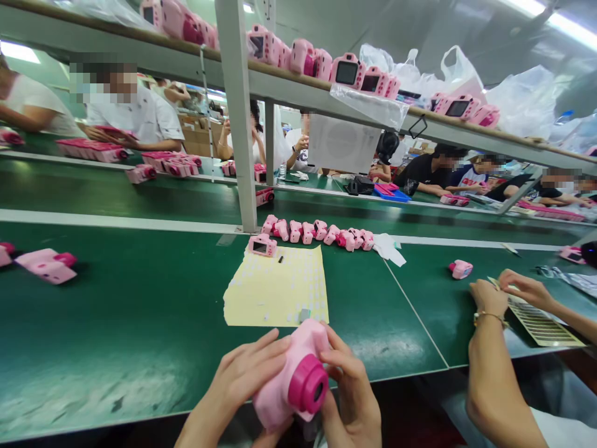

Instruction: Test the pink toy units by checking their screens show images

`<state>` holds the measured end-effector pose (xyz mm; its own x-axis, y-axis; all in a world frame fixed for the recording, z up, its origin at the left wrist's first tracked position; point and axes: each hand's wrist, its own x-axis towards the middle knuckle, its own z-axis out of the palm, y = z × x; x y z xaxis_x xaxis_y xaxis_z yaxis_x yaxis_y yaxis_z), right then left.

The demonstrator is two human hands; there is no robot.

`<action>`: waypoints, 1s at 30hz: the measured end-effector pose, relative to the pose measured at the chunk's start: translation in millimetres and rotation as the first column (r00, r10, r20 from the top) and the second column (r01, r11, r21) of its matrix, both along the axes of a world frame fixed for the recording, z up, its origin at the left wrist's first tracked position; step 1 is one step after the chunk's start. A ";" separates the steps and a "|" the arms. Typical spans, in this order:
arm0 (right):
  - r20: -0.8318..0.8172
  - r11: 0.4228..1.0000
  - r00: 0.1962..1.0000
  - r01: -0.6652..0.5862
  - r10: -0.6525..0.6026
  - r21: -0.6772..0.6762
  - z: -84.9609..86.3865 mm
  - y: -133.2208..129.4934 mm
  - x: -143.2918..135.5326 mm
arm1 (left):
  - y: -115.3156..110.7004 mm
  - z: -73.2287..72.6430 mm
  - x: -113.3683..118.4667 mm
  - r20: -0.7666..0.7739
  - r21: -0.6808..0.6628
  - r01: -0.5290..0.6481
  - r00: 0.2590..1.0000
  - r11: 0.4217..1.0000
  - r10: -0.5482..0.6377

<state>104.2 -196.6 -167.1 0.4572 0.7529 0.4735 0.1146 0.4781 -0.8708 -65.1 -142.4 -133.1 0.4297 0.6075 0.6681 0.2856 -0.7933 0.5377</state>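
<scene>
A pink toy camera (275,398) with a dark pink lens is held between both hands at the table's front edge, its lens turned toward me and to the right. My left hand (242,373) lies along its left side, fingers over the body. My right hand (347,386) grips the other side, thumb and fingers beside the lens. Just beyond the hands lies a yellow sticker sheet (275,292) with rows of small pale labels. Another pink camera (262,245) rests on its far edge, screen facing me, near a small black piece (280,259).
Several pink cameras (308,233) stand in a row behind the sheet, by a white cloth (390,247). A co-worker's hands (489,295) work over a striped sheet (545,320) at right. A shelf post (237,118) rises ahead; the overhead shelf (289,78) holds cameras and plastic bags.
</scene>
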 end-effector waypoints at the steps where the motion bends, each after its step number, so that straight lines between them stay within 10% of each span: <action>1: 0.000 1.000 1.000 0.023 -0.023 0.016 -0.5 0.6 0.4 | 1.6 -2.6 -0.4 -0.061 0.078 -0.001 0.998 0.997 0.006; 5: 0.016 0.990 0.992 0.128 -0.129 0.053 2.9 2.4 -1.7 | 6.3 -5.7 6.5 -0.147 0.346 -0.053 0.983 0.937 0.110; 11: 0.118 0.962 0.959 0.241 -0.256 0.129 9.3 3.2 -1.9 | 10.9 -4.4 17.2 0.007 0.408 -0.113 0.993 0.906 0.121; 16: 0.187 0.958 0.966 0.126 -0.177 0.256 9.7 4.0 6.9 | 2.3 -10.2 25.1 0.316 -0.250 -0.008 0.944 0.968 0.089; 20: 0.124 0.970 0.980 0.129 -0.156 0.206 12.2 3.3 5.1 | -5.7 -6.1 36.4 0.430 -0.766 0.187 0.860 0.615 0.274; 23: 0.124 0.972 0.982 0.117 -0.144 0.202 12.3 2.5 3.7 | -3.7 -4.8 40.7 0.471 -0.826 0.303 0.833 0.475 0.289; 30: 0.198 0.986 0.969 0.132 -0.149 0.098 12.3 1.1 12.0 | 5.1 -16.1 37.8 0.479 -0.830 0.350 0.846 0.434 0.234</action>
